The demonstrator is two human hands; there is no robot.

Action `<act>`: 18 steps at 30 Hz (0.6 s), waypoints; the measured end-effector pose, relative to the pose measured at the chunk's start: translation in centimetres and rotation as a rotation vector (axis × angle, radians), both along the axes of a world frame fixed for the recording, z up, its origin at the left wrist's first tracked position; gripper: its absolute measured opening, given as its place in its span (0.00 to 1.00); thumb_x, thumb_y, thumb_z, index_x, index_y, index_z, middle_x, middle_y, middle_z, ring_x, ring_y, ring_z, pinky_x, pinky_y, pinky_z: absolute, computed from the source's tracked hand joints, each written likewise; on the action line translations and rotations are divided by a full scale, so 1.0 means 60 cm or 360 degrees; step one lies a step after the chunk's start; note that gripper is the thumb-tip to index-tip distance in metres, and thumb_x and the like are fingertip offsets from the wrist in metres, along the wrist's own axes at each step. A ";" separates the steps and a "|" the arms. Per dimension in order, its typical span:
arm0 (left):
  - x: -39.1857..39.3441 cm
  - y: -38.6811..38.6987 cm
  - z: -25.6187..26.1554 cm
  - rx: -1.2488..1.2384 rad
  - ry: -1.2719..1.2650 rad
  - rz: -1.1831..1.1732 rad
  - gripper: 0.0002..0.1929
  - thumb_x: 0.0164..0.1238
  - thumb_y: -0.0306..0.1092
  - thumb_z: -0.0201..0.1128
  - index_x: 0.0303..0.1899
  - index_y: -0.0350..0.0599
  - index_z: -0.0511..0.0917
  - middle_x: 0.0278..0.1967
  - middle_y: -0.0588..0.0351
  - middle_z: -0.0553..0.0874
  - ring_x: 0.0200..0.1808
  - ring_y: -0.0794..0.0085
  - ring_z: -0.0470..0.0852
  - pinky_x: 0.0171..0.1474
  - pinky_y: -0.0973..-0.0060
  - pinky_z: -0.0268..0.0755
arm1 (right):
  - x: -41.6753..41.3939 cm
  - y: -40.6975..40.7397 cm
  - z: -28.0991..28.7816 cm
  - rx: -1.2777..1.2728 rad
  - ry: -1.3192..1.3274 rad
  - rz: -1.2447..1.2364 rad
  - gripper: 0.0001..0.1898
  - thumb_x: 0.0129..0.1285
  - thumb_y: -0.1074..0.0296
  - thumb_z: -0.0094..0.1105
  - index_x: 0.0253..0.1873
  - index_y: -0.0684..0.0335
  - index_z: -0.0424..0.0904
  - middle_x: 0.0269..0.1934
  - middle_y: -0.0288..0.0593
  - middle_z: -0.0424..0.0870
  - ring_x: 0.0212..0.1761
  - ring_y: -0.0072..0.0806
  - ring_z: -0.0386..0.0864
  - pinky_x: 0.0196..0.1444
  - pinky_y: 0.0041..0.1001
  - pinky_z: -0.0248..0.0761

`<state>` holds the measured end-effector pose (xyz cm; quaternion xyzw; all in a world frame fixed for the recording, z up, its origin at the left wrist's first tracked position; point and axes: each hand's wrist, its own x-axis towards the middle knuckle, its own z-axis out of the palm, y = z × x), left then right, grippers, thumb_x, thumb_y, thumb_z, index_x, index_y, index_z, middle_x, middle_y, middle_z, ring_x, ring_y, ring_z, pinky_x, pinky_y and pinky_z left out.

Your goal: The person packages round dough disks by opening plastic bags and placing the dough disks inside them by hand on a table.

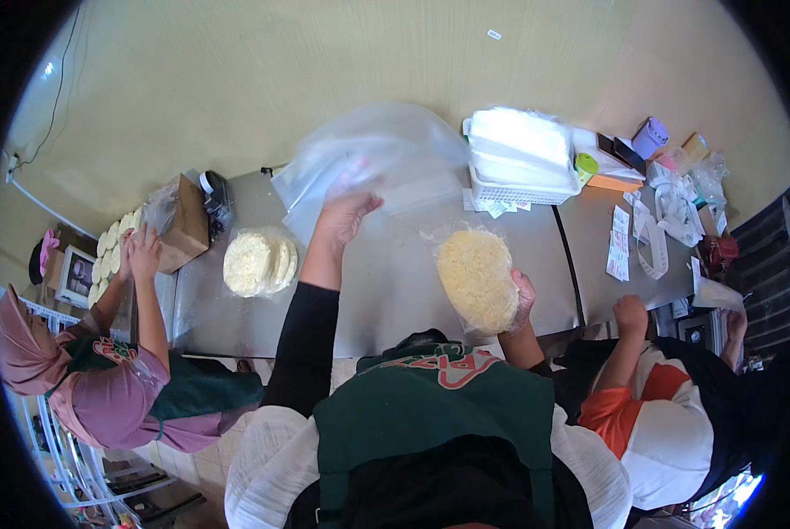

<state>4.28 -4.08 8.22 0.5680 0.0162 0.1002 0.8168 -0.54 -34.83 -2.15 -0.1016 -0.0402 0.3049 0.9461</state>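
Note:
My right hand [523, 297] grips the right edge of a clear plastic bag of pale yellow, flat round food pieces [477, 281], held up over the metal table [382, 284]. Raised at the centre left, my left hand [350, 215] has its fingers curled at a clear plastic sheet or bag [395, 152], which is blurred; whether the fingers grip it cannot be told. Left of that arm, a stack of cream-coloured round flat pieces in clear plastic [259, 262] lies on the table.
A white basket [524, 192] holds white plastic bags [520, 145]. A cardboard box [190, 225] stands at the left. Printed strips [618, 244] lie at the right beside white tape [653, 258]. Co-workers stand on both sides, one [110, 397] left, one [666, 423] right.

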 end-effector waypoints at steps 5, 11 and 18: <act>0.036 0.070 -0.077 0.1951 -0.0202 0.0624 0.34 0.42 0.09 0.49 0.60 0.33 0.67 0.61 0.40 0.68 0.63 0.49 0.67 0.62 0.65 0.68 | 0.007 0.028 0.009 0.0010 0.0067 0.0131 0.35 0.61 0.52 0.51 0.68 0.68 0.58 0.62 0.58 0.68 0.60 0.51 0.72 0.61 0.47 0.67; 0.005 0.052 -0.142 0.2076 -0.0262 0.0392 0.25 0.44 0.09 0.48 0.50 0.30 0.72 0.60 0.34 0.69 0.62 0.42 0.67 0.65 0.64 0.61 | -0.009 0.084 0.031 0.0036 0.0187 0.0350 0.35 0.61 0.50 0.52 0.67 0.68 0.59 0.62 0.59 0.69 0.60 0.51 0.72 0.61 0.47 0.67; -0.067 0.073 -0.215 0.2481 0.0086 0.0079 0.16 0.46 0.14 0.48 0.39 0.32 0.76 0.57 0.32 0.71 0.59 0.44 0.71 0.59 0.67 0.69 | -0.021 0.164 -0.030 0.0081 0.0466 0.0735 0.32 0.61 0.53 0.55 0.63 0.71 0.64 0.58 0.60 0.73 0.57 0.50 0.75 0.60 0.47 0.68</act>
